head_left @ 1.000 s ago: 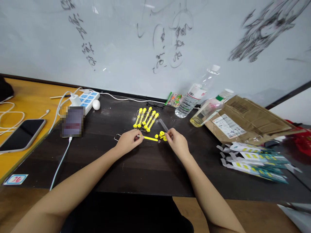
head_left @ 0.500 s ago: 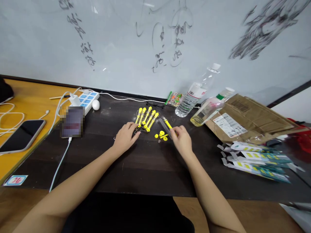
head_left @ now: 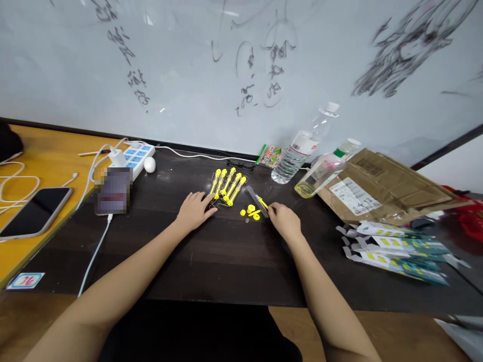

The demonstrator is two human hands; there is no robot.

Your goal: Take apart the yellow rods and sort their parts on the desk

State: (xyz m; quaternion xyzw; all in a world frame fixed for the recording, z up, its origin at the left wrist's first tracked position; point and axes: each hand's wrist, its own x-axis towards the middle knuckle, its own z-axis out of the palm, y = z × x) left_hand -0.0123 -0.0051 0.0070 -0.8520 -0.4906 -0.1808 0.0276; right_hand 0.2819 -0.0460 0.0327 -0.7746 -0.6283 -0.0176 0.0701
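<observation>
Pinching a yellow stick by its near end, right hand shows a narrow grip; left hand lies flat, wide, beside yellow row.

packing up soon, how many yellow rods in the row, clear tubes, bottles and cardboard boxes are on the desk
yellow rods: 5
clear tube: 1
bottles: 2
cardboard box: 1
total: 9

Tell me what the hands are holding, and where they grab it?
The right hand pinches the near end of a clear plastic tube with a yellow stick inside. The left hand rests open on the dark table, holding nothing visible.
</observation>
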